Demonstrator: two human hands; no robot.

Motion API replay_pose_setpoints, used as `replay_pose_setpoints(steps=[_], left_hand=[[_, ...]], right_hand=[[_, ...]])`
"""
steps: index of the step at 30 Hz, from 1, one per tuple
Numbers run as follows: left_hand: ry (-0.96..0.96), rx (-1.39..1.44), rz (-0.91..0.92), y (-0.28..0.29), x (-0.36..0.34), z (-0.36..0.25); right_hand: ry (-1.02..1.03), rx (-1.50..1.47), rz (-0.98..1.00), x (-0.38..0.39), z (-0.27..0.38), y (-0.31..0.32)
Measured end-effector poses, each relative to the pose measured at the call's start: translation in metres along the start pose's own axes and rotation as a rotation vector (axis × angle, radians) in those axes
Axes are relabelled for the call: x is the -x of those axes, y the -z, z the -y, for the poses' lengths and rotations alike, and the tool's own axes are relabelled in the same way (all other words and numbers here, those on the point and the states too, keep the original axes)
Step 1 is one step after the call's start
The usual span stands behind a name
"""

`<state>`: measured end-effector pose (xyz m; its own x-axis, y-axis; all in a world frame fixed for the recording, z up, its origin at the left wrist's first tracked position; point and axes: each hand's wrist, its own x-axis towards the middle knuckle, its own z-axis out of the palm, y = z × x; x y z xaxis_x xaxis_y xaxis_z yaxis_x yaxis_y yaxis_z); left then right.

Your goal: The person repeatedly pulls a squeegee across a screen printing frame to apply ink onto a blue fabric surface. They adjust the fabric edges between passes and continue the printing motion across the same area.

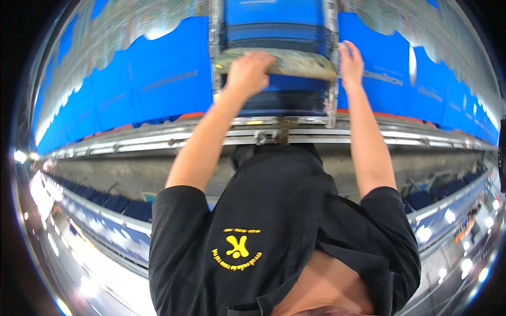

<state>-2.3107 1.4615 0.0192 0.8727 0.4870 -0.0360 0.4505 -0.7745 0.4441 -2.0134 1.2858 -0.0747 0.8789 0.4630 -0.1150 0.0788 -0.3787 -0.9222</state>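
My left hand [250,73] is closed over a long, worn, grey-green bar [300,64] that lies crosswise over a metal-railed frame [332,100]. Blurring hides the bar's finer detail. Inside the frame, dark bands cross a blue surface [274,16]. Beside the frame's right rail is my right hand [351,66], its fingers pointing away from me and partly spread. Their tips are close to the rail or touching it; I cannot tell which.
Blue fabric sheets [163,68] with wavy upper edges stretch to both sides of the frame. A long metal rail [211,141] runs crosswise in front of my body, with a clamp-like fitting [262,138] near its middle. Behind me, dark blue panels [139,210] line another row.
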Motion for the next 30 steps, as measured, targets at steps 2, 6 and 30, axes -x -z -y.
replay_pose_setpoints(steps=[2, 6, 30], left_hand=[[0.003, 0.017, -0.026, -0.018, 0.044, -0.014], [-0.029, 0.0, -0.008, -0.04, 0.119, -0.044], [-0.045, -0.143, 0.285, 0.054, -0.119, 0.06]], right_hand=[[-0.102, -0.141, 0.059, 0.006, 0.012, 0.0], [-0.195, -0.237, 0.112, 0.012, 0.025, 0.003], [-0.009, 0.16, 0.022, -0.008, 0.018, 0.026]])
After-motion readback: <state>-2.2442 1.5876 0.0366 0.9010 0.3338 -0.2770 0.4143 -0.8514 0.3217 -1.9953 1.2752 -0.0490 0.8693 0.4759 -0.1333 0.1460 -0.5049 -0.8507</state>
